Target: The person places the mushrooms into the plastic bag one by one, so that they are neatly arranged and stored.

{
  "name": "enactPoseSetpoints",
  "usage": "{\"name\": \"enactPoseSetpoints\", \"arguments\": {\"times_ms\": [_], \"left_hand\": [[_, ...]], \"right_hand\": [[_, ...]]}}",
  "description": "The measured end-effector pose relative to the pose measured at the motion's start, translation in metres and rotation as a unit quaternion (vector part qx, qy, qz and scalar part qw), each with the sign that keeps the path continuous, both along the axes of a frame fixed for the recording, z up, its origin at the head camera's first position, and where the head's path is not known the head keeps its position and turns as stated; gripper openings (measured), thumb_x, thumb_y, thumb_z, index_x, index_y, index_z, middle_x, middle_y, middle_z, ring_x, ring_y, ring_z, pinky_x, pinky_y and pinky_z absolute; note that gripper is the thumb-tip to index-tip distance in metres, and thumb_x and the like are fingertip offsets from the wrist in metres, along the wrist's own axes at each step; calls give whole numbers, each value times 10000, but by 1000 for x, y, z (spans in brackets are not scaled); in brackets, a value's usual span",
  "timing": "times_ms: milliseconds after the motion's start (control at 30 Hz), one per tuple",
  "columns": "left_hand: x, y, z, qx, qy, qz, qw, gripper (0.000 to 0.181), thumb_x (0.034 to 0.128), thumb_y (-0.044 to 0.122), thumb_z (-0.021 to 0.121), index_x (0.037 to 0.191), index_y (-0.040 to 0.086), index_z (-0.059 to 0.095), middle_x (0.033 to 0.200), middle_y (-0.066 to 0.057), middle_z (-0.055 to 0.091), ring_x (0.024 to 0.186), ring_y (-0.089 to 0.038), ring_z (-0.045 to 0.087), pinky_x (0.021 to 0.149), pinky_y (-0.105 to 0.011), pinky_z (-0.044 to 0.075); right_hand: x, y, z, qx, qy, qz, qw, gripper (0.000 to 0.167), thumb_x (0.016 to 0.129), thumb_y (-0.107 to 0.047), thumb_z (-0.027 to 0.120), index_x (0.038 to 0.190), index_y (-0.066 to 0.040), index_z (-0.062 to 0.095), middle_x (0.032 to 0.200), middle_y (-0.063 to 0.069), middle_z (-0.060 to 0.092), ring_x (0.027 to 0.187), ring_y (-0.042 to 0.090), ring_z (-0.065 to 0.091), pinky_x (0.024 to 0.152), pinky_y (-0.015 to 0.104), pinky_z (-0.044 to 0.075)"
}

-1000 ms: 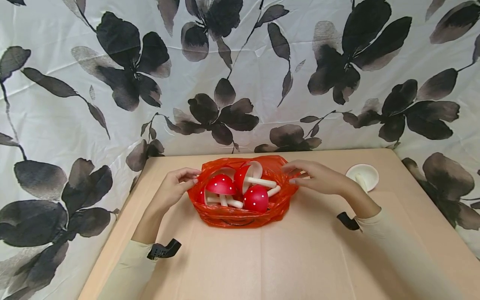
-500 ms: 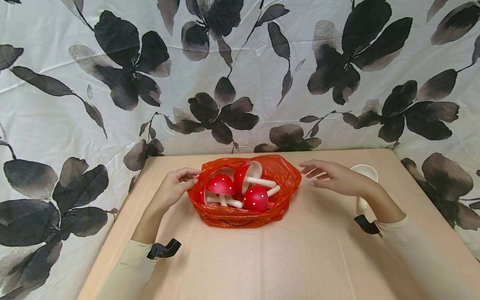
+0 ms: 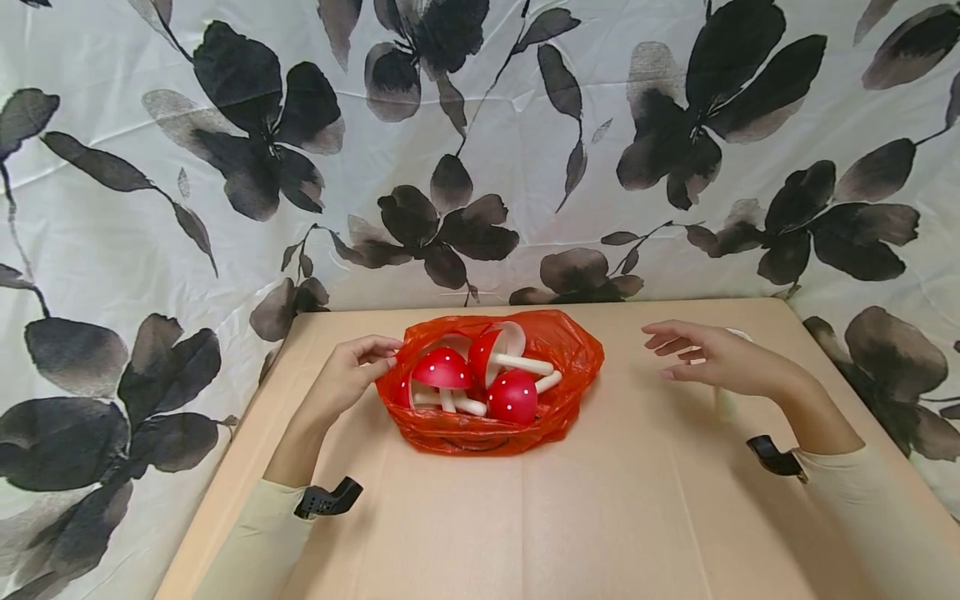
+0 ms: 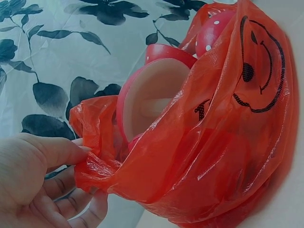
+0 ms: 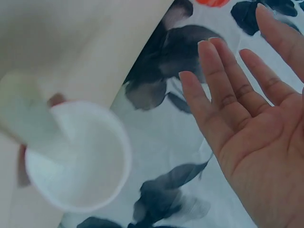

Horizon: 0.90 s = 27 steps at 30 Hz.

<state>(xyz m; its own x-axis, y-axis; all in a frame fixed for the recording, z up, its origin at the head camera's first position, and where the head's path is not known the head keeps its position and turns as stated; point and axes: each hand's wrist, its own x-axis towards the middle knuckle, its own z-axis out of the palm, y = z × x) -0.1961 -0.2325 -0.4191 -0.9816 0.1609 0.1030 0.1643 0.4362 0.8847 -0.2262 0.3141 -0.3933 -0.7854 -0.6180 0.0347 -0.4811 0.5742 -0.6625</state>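
A red plastic bag (image 3: 480,439) lies with its mouth spread, holding several toy mushrooms (image 3: 441,367) with white-dotted red caps and pale stems. My left hand (image 3: 347,372) pinches the bag's left edge between thumb and fingers, as the left wrist view shows. Nothing is held by my right hand (image 3: 712,357), which hovers to the right of the bag with fingers extended and apart. Another toy mushroom (image 5: 88,175) lies upturned below that hand, its pale round underside and stem showing. In the head view, the hand hides most of it.
The light wooden table (image 3: 525,525) runs back to a white cloth (image 3: 555,167) with dark printed flowers. A black smiling face is printed on the bag's side.
My right hand has left the bag's right edge and moved rightward over the lone mushroom. The left hand has stayed at the bag's left edge.
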Motion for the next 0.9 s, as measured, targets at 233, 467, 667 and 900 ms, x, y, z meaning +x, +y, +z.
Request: {"name": "enactPoseSetpoints", "arguments": {"times_ms": [233,467,667,900], "left_hand": [[-2,0,-1,-102,78,-2,9999,264,981,64,650,1238,18,688,1104,-189,686,997,-315,611,768,-212,553],[-1,0,-2,-156,158,-16,9998,292,989,50,629,1272,-15,663,1137,-208,682,1010,-291,609,769,-192,545],[-3,0,-2,-96,128,-45,9999,270,984,65,644,1247,15,683,1112,-189,685,996,-303,604,781,-201,551],[0,-1,-3,-103,104,10,9999,252,978,55,651,1225,37,695,1083,-159,687,976,-299,609,758,-220,563]], "right_hand": [[0,30,-6,-69,-94,-282,9995,593,918,-134,754,1445,-55,494,1279,95,642,1086,-43,607,899,184,527],[0,57,-15,291,283,-627,9972,567,893,-108,774,1401,-21,538,1254,138,653,1076,-79,577,866,194,525],[2,73,-23,752,544,-1061,9900,553,857,-98,804,1346,30,581,1247,231,660,1050,42,620,836,207,526],[-1,84,-34,829,330,-1081,9901,476,857,-92,799,1256,89,613,1134,229,678,966,258,683,772,219,531]]}}
